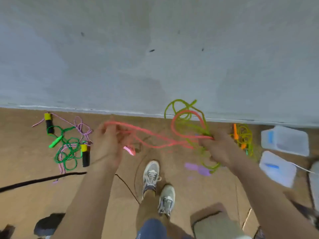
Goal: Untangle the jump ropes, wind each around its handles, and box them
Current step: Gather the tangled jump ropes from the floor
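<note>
Two translucent plastic boxes (284,140) on the brown floor (25,161) at far right, blue patches on them, contents too blurred to tell. Just beside them, a yellow cord tangle (245,135) with orange handles. Strung between the hands, a thin pink rope (155,135): gripped by the left hand (108,144), clutched by the right hand (219,147) together with loops of yellow-green rope (186,107). Far left, green and lilac ropes (69,149) knotted together against the grey wall (155,49).
</note>
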